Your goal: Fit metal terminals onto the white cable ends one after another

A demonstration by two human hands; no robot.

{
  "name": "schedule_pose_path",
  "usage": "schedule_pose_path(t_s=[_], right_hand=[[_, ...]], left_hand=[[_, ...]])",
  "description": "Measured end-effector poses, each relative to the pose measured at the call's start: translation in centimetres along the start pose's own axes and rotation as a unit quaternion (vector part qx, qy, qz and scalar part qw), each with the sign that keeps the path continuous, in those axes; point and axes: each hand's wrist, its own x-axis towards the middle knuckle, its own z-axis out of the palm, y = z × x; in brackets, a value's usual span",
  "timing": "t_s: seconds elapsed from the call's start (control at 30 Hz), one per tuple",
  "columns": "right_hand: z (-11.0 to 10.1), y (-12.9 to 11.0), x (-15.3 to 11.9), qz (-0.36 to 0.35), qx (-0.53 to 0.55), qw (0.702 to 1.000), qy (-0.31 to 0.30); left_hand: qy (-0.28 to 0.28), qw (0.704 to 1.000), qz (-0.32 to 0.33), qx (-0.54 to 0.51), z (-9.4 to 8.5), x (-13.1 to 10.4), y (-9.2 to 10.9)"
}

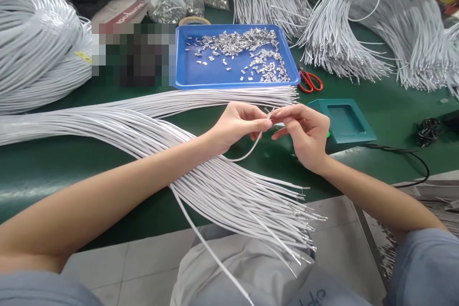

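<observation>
White wire (pixel 256 145) is on the near side of the blue tray (pixel 211 74), pinched by left hand (pixel 237 126); right hand (pixel 307 132) has fingers curled by its tip, can't tell if gripping. Wire bundle (pixel 218 190) fans out nearer than tray, red scissors (pixel 311 81) just right of it.

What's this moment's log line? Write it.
left hand: pinching white cable | right hand: at cable's end | blue tray: holds metal pieces | red-handled scissors: beside tray
</observation>
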Motion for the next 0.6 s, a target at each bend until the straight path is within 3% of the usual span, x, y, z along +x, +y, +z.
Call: schedule_pose_path(t_s=[0.27, 0.6], right_hand=[[-0.03, 0.19, 0.64, 0.064, 0.042, 0.997, -0.032], [0.12, 0.11, 0.83, 0.070, 0.025, 0.996, -0.051]], left_hand=[[-0.001, 1.000, -0.011, 0.003, 0.09, 0.04, 0.02], [0.010, 1.000, -0.005, 0.000, 0.24, -0.04, 0.04]])
